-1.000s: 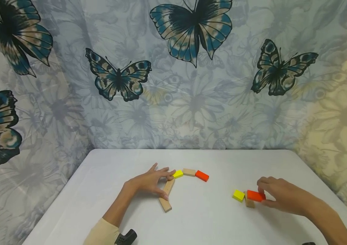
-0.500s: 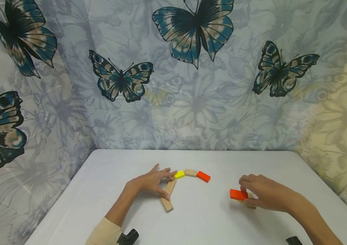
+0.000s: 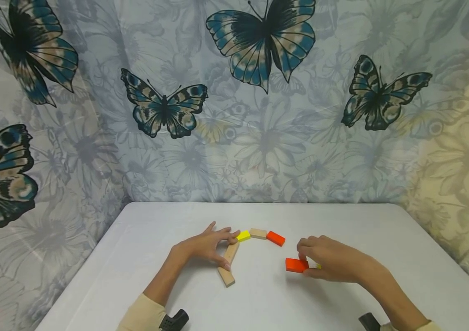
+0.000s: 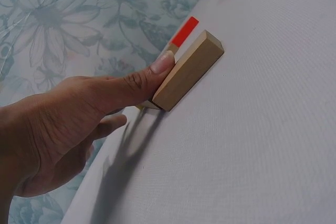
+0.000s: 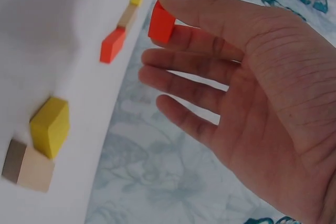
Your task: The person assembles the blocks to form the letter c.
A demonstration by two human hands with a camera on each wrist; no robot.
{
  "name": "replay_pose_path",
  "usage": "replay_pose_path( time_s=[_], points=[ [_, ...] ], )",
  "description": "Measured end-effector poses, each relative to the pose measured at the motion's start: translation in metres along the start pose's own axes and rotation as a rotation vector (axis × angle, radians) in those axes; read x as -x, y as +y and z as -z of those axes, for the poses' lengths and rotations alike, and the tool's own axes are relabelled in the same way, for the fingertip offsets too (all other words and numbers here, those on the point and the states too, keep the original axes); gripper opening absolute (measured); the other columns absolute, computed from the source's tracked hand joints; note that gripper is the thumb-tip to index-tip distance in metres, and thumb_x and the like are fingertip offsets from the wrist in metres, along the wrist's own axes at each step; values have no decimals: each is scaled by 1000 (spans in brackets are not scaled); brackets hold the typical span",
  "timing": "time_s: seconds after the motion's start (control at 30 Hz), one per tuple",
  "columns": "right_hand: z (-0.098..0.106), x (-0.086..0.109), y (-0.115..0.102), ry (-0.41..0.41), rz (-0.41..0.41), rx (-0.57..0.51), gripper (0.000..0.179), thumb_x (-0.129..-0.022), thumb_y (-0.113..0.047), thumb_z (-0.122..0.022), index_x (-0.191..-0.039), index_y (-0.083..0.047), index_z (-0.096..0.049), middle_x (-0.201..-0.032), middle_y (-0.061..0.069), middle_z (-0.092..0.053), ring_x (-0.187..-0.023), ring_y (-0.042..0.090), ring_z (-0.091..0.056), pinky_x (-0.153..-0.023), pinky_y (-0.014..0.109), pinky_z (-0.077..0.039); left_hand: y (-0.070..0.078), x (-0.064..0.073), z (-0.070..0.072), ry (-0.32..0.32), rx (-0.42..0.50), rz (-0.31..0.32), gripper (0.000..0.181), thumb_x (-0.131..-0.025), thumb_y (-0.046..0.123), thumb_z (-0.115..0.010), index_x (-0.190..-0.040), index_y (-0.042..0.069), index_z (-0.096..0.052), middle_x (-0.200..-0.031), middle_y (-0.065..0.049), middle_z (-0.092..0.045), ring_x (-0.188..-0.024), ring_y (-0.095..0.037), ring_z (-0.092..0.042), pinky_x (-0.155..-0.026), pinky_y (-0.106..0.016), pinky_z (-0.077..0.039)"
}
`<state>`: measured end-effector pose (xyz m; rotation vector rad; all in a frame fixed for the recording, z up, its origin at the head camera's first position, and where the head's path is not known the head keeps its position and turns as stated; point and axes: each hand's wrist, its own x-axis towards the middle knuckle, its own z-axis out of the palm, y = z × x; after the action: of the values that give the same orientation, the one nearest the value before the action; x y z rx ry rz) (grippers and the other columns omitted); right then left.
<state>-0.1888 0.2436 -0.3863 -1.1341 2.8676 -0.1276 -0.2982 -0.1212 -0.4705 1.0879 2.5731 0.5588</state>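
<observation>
In the head view my right hand [image 3: 334, 259] pinches a red block [image 3: 296, 265] between thumb and fingers, raised above the table; the right wrist view shows thumb and index finger on this red block [image 5: 161, 23], the other fingers loose. My left hand [image 3: 207, 245] lies spread beside a curved row of blocks. Its thumb touches a wooden block [image 4: 191, 69], while a forefinger reaches the yellow block [image 3: 243, 236]. The row runs from a near wooden block [image 3: 226, 277] through another wooden block [image 3: 230, 253] to the yellow one, a wooden block [image 3: 258, 233] and a red block [image 3: 276, 238].
A loose yellow block [image 5: 50, 127] and a wooden block [image 5: 37, 167] stand together on the white table [image 3: 259, 303]; in the head view my right hand mostly hides them. Behind the table hangs a butterfly-printed cloth [image 3: 263, 156].
My right hand has moved left with the red block, away from the loose yellow and wooden blocks and toward the row. The left hand stays in place on the row.
</observation>
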Motion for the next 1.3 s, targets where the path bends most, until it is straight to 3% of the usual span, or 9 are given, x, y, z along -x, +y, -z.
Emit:
replay_pose_path(
  time_s=[0.2,0.5,0.83,1.0,1.3],
  points=[
    [1,-15,-13,-17,19,-5,22,-88,-28,-84,-90,-25,-63,-99,-15,-63,-84,1,-50,-76,25,-53,2,2,2,2,-3,10,89,-81,46,-88,-157,22,-47,-165,3,-47,-163,-29,-26,-135,-61,3],
    [-5,-36,-31,-43,51,1,20,-88,-29,-84,-91,-23,-66,-94,-18,-60,-85,0,-51,-80,25,-53,2,1,1,9,-11,11,101,-81,47,-88,-164,21,-35,-152,3,-62,-163,-29,-27,-135,-62,1],
    [-10,-60,-49,-105,110,20,17,-90,-30,-83,-94,-21,-70,-93,-14,-63,-86,-2,-53,-88,25,-57,1,3,0,14,1,27,100,-81,48,-87,-164,23,-36,-155,3,-59,-163,-28,-26,-135,-61,2],
    [-14,-70,-54,-147,102,6,16,-90,-30,-83,-94,-22,-70,-93,-15,-62,-85,0,-51,-85,22,-56,0,2,0,13,-2,36,99,-81,50,-87,-163,23,-38,-159,3,-55,-163,-28,-26,-135,-62,2],
    [-29,-85,-61,-177,115,27,20,-89,-37,-84,-94,-23,-70,-86,-16,-58,-82,1,-50,-83,21,-52,-1,0,-3,8,-14,10,102,-81,49,-87,-164,23,-34,-151,5,-63,-163,-28,-27,-135,-62,0]
  ],
)
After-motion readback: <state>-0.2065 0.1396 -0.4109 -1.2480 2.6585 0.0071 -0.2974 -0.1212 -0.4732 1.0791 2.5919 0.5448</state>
